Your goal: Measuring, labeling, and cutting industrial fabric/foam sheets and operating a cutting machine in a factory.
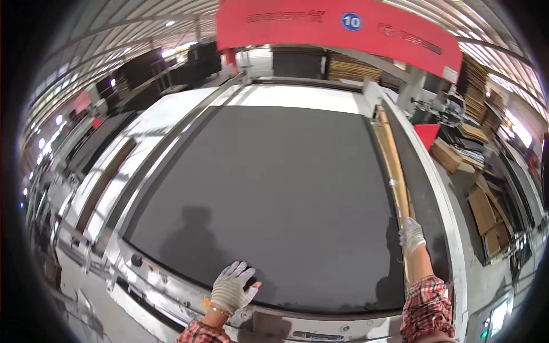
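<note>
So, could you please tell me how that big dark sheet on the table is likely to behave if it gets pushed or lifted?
The dark sheet lies perfectly flat, so it is probably fairly stiff. It spans nearly the whole table, so it is likely awkward and saggy when lifted. The left hand presses flat on its matte face, which probably grips rather than slips.

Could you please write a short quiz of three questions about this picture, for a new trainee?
1. True or false: the left hand lies flat, fingers spread, on the dark sheet.
2. What does the right hand touch?
A. a red banner
B. the long wooden strip at the sheet's right edge
C. a cardboard stack
3. Fill in: both hands wear ____ knit gloves.

Key:
1. True.
2. B. The hand rests on the strip; a firm grip cannot be told.
3. White.
</note>
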Motion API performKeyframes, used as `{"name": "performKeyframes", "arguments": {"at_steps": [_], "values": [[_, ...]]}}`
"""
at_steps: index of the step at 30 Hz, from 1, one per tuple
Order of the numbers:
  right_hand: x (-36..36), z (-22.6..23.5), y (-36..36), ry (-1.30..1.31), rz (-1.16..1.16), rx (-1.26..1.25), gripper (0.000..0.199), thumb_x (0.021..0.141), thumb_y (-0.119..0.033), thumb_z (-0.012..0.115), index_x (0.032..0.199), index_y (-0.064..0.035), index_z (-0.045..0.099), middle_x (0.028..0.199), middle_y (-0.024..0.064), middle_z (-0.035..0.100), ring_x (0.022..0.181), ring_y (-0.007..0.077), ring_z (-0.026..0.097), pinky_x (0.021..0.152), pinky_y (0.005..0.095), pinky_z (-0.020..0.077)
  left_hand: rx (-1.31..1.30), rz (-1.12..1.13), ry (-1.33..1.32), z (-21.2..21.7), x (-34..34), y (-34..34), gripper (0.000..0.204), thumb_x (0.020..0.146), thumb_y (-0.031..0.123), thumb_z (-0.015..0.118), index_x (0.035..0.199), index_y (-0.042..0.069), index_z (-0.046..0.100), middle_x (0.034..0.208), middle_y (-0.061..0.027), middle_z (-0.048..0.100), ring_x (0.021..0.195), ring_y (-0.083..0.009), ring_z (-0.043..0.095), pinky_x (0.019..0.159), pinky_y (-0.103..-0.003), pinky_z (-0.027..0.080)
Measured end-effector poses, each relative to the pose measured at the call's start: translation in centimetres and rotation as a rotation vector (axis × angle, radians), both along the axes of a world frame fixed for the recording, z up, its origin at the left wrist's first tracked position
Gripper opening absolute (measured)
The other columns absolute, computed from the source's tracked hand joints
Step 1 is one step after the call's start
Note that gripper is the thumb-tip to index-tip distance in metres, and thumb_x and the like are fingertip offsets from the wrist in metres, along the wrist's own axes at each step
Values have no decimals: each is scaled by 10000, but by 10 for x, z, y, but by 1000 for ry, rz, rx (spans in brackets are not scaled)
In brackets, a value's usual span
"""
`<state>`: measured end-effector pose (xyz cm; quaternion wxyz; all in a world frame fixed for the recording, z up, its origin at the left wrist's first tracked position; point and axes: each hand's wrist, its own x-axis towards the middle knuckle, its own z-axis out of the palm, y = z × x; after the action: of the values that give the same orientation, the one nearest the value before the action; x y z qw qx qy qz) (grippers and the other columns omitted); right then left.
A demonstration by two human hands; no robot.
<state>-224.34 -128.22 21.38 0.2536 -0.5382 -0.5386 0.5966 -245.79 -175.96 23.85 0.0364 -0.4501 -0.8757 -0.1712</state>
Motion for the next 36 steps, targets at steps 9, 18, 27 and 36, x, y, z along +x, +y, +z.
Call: {"name": "performKeyframes", "arguments": {"at_steps": [9,18,27,36], "values": [[-90,24,-29,-189,209,172,210,945,-311,421,942,-115,498,574,54,488,409,171,462,363,331,392,41,-3,5,-11,-3,-2,363,745,316,653,1034,98,626,1132,-141,586,1103,-316,516,945,-398,405],[-51,-8,-47,-841,300,765,336,934,-351,404,1169,-122,480,876,184,635,781,340,610,720,410,480,589,163,-598,-32,-112,-56,440,719,174,710,1111,24,578,1050,-173,612,998,-328,577,880,-366,454],[-88,35,-150,-905,453,544,553,920,-310,420,1399,-97,245,1045,218,603,983,383,569,845,441,443,-55,1042,6,-76,-412,-263,674,811,464,527,1227,-60,442,1138,-259,554,1071,-394,522,932,-425,395],[-174,37,-171,-726,377,599,512,917,-321,441,1350,-74,324,1062,244,589,1011,392,554,851,455,437,554,726,-353,-160,-526,-330,362,837,318,568,982,-14,583,943,-150,630,873,-270,573,793,-354,428]]}}
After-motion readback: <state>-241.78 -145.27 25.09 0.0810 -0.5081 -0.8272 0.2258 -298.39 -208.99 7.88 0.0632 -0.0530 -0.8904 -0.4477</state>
